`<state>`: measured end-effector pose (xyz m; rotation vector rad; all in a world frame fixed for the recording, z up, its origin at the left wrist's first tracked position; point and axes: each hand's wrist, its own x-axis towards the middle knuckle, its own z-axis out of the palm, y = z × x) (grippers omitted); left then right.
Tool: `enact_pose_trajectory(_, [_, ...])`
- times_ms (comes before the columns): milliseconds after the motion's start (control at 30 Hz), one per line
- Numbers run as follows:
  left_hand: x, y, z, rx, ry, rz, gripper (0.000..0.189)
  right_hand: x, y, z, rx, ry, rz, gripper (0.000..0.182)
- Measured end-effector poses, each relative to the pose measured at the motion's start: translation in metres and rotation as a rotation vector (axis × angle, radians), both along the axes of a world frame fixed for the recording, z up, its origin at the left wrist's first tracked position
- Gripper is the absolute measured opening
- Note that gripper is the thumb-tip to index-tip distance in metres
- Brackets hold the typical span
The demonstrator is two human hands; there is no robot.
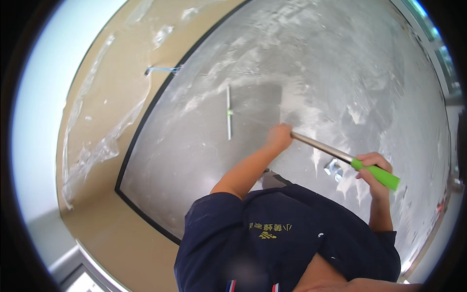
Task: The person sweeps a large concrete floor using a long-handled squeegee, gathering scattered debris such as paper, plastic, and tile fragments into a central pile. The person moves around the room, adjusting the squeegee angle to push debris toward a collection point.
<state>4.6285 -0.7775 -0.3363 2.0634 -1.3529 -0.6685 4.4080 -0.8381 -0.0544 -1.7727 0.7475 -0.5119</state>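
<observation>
A long-handled floor squeegee or flat mop crosses in front of me. My left hand [281, 135] is closed around its metal pole [323, 147] partway down. My right hand [377, 171] grips the bright green handle [388, 179] at the upper end. Beyond my left hand the lower pole is hardly visible. The narrow grey head [229, 126], with a green joint at its middle, lies against the grey floor [175, 146]. A darker, smoother patch of floor [259, 98] shows to the right of the head. Whitish streaks mark much of the floor.
A black border [146, 124] edges the grey floor on the left. Past it lies a tan surface [127, 84] with crumpled clear plastic [104, 146] and a thin blue strip [160, 69]. A small shiny piece [334, 169] lies below the pole. Windows [425, 22] line the upper right.
</observation>
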Motion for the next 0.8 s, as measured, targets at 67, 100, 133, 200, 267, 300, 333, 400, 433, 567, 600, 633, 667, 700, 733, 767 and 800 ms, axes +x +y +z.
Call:
enact_pose_trajectory(67, [0.045,0.062,-0.017,0.007,-0.045,0.099,0.012,0.049,0.006,-0.017,0.152,-0.029,0.112,0.013])
enact_pose_trajectory(100, [0.067,0.095,-0.01,0.089,-0.077,0.175,0.012,0.072,0.01,-0.024,0.21,-0.04,0.196,0.013])
enact_pose_trajectory(133, [0.084,0.129,0.0,0.174,-0.098,0.25,0.013,0.096,0.018,-0.031,0.271,-0.042,0.28,0.013])
enact_pose_trajectory(200, [0.111,0.206,0.006,0.295,-0.124,0.455,0.017,0.162,0.043,-0.047,0.205,-0.103,0.552,0.014])
enact_pose_trajectory(267, [0.136,0.286,-0.002,0.383,-0.149,0.698,0.02,0.235,0.083,-0.068,0.174,-0.173,0.788,0.014])
enact_pose_trajectory(300, [0.147,0.324,-0.005,0.439,-0.16,0.806,0.021,0.27,0.11,-0.081,0.185,-0.205,0.883,0.015])
enact_pose_trajectory(333, [0.155,0.363,-0.015,0.488,-0.142,0.929,0.023,0.303,0.141,-0.093,0.224,-0.203,0.957,0.015])
enact_pose_trajectory(400, [0.171,0.442,-0.043,0.573,-0.103,1.123,0.027,0.358,0.211,-0.118,0.325,-0.214,1.07,0.016])
enact_pose_trajectory(433, [0.178,0.478,-0.056,0.614,-0.076,1.198,0.029,0.381,0.245,-0.131,0.393,-0.222,1.112,0.016])
enact_pose_trajectory(567, [0.217,0.578,-0.082,0.566,0.047,1.434,0.032,0.453,0.357,-0.156,0.342,-0.153,1.197,0.015])
enact_pose_trajectory(600, [0.231,0.593,-0.083,0.548,0.048,1.439,0.021,0.47,0.376,-0.161,0.323,-0.141,1.204,0.015])
enact_pose_trajectory(633, [0.243,0.608,-0.083,0.535,0.049,1.448,0.016,0.483,0.392,-0.166,0.347,-0.125,1.198,0.016])
enact_pose_trajectory(667, [0.259,0.626,-0.095,0.532,0.045,1.442,0.016,0.498,0.405,-0.17,0.369,-0.111,1.184,0.016])
enact_pose_trajectory(700, [0.272,0.646,-0.116,0.527,0.045,1.447,0.016,0.511,0.414,-0.174,0.391,-0.094,1.181,0.016])
enact_pose_trajectory(733, [0.293,0.646,-0.119,0.52,0.048,1.431,0.017,0.526,0.416,-0.182,0.36,-0.072,1.169,0.015])
enact_pose_trajectory(767, [0.314,0.647,-0.12,0.481,-0.006,1.322,0.02,0.539,0.415,-0.19,0.4,-0.065,1.125,0.014])
enact_pose_trajectory(800, [0.327,0.65,-0.134,0.45,-0.047,1.338,0.018,0.544,0.413,-0.191,0.409,-0.061,1.092,0.015])
